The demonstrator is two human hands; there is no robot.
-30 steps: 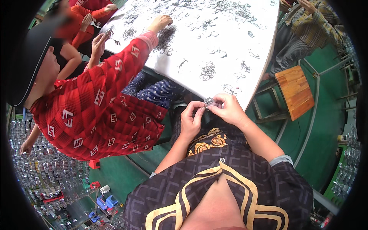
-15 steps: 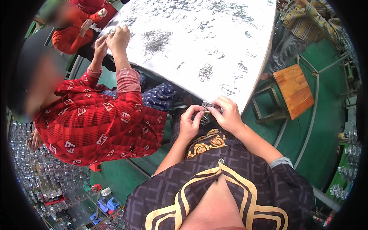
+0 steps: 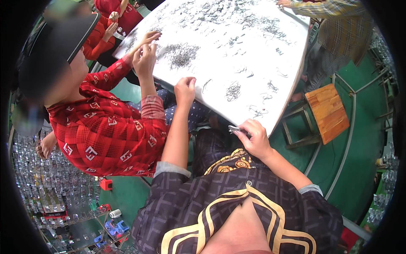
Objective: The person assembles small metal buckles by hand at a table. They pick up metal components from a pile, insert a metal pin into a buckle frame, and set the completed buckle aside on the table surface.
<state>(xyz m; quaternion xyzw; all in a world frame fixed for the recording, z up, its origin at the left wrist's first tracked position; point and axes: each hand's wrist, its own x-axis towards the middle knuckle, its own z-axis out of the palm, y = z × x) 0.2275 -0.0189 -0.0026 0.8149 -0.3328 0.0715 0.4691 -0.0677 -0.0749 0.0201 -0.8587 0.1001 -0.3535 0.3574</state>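
Observation:
Over the table's near left edge, my left hand is raised with its fingers curled together; anything they hold is too small or hidden to make out. My right hand stays at the table's near corner, closed on a small silver metal buckle-like piece that sticks out to the left of the fingertips. Small dark wire-like pieces lie on the white table, with a loose cluster beyond my hands and a bigger pile farther left.
A person in a red checked shirt sits close on my left, both hands over the table. Farther off are people in red and yellow plaid. A wooden stool stands on the right. Shiny metal parts hang at lower left.
My left hand has left the metal piece and moved up and left to the table edge. My right hand keeps the piece. The neighbour's head has turned and hands have shifted.

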